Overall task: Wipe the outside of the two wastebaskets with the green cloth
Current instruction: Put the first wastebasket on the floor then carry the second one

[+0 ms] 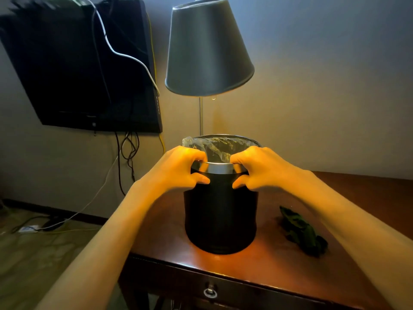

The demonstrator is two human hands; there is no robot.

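A black round wastebasket [220, 218] with a silver rim and a clear plastic liner stands upright on the wooden table [279, 271]. My left hand [181, 168] grips the near rim on the left, fingers hooked inside and thumb on the outer wall. My right hand [259, 167] grips the same rim just to the right, in the same way. The green cloth [301, 231] lies crumpled on the table to the right of the basket, touched by neither hand. Only one wastebasket is in view.
A table lamp [209, 48] with a grey shade stands right behind the basket. A black TV [85, 70] hangs on the wall at left, cables trailing to the floor. The table's drawer has a ring pull [210, 291] at its front.
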